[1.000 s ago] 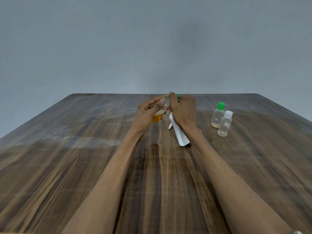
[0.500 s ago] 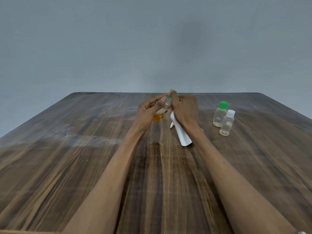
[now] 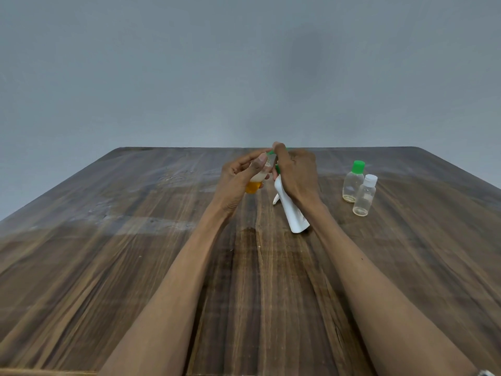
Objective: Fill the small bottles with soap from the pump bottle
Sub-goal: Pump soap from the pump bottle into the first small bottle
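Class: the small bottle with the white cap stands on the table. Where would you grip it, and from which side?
Grip the white-capped bottle round its clear body below the cap, from the right: it stands upright, and the green-capped bottle crowds its left.

A dark wooden table (image 3: 135, 267) with streaked grain fills the view. Two small clear bottles stand on it at the right, close together — one green-capped (image 3: 353, 181), one white-capped (image 3: 365, 195) — both nearly empty.
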